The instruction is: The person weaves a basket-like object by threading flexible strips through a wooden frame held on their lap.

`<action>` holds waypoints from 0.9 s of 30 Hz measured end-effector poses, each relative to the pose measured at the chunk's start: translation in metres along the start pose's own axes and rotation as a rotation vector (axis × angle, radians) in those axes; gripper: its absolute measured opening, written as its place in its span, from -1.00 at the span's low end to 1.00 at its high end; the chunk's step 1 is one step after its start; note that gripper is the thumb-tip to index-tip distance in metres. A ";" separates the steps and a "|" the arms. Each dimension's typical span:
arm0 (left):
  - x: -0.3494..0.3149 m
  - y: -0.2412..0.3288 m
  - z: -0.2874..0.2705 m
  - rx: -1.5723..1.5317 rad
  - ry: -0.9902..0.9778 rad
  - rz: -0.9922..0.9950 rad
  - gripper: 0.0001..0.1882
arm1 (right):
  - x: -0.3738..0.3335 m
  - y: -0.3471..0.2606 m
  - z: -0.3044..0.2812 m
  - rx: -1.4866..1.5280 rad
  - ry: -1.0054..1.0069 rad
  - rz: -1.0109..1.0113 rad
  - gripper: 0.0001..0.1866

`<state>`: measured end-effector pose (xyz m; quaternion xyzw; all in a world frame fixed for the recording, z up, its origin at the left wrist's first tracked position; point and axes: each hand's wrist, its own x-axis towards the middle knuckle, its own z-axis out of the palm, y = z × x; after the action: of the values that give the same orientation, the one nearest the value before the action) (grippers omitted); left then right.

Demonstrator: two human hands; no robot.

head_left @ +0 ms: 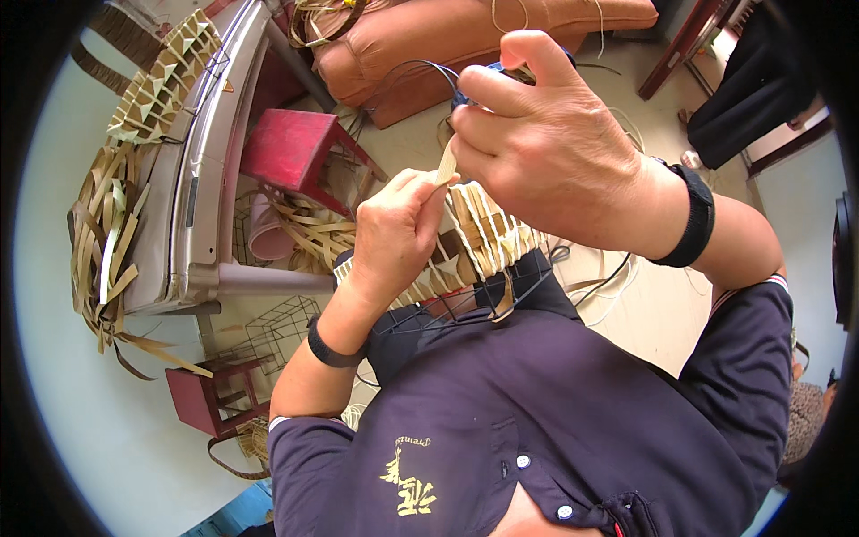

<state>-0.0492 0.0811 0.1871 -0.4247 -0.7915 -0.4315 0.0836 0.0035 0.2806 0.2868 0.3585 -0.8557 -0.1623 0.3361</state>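
A half-woven basket (488, 237) of tan strips and white cord on a black wire frame rests on my lap. My left hand (398, 228) is closed over its upper edge, pinching a flat tan strip (446, 166) between thumb and fingers. The strip rises to the fingers of my right hand (550, 148), held higher and to the right. That hand is curled around a blue object (460, 97), mostly hidden by the fingers, so its kind does not show. A loose strip end (505, 300) hangs at the basket's near side.
On the left, a pale table (192, 179) carries bundled tan strips (107, 233) and another woven piece (165, 85). Red stools (286, 148), a pink bin (267, 228) and a wire frame (282, 331) stand nearby. Beyond lies a brown sofa (403, 58). Another person's dark-clothed legs (752, 94) show far right.
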 end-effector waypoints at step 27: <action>-0.031 -0.006 0.001 -0.375 -0.069 -0.309 -0.56 | -0.054 -0.047 0.102 2.093 0.510 0.869 -0.89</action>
<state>-0.0344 0.0614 0.1671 -0.3210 -0.7556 -0.5637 -0.0910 -0.0160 0.2909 0.1643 0.1595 -0.5300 0.8303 0.0654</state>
